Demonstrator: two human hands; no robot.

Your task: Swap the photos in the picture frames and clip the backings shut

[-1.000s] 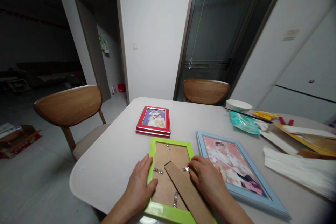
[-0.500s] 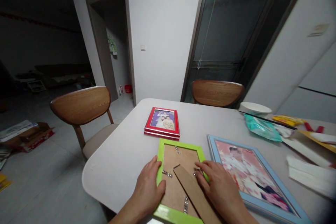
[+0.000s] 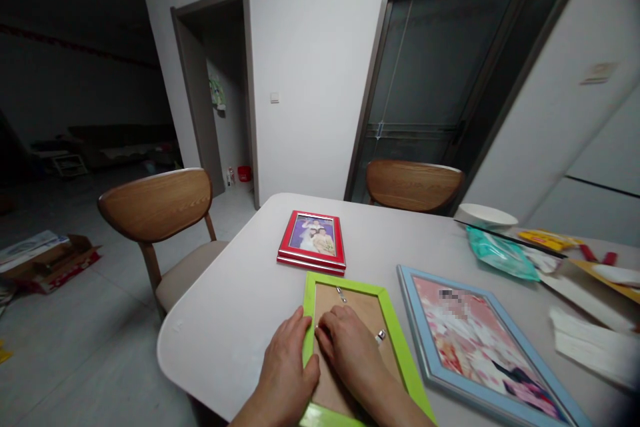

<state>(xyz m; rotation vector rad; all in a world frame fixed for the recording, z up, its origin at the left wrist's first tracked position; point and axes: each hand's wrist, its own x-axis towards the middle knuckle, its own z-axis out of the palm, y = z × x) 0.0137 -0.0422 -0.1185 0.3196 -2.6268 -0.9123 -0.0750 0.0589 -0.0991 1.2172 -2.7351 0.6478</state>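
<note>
A lime-green picture frame lies face down at the table's near edge, its brown backing board showing. My left hand grips the frame's left side, thumb over the inner edge and fingers along the outside. Across the board reaches my right hand, its fingertips pinched together at the left rim, where they cover a small metal clip. Other metal clips show at the top and on the right side. My right forearm hides most of the board's lower part and the stand leg.
Red picture frames are stacked beyond the green one. To the right lies a larger light-blue picture frame, face up. A white bowl, a teal packet and a white tissue lie farther right. Wooden chairs flank the table.
My right hand has moved left from the right-side clip to the left rim of the backing board. My left hand keeps its hold on the frame. The view has shifted slightly.
</note>
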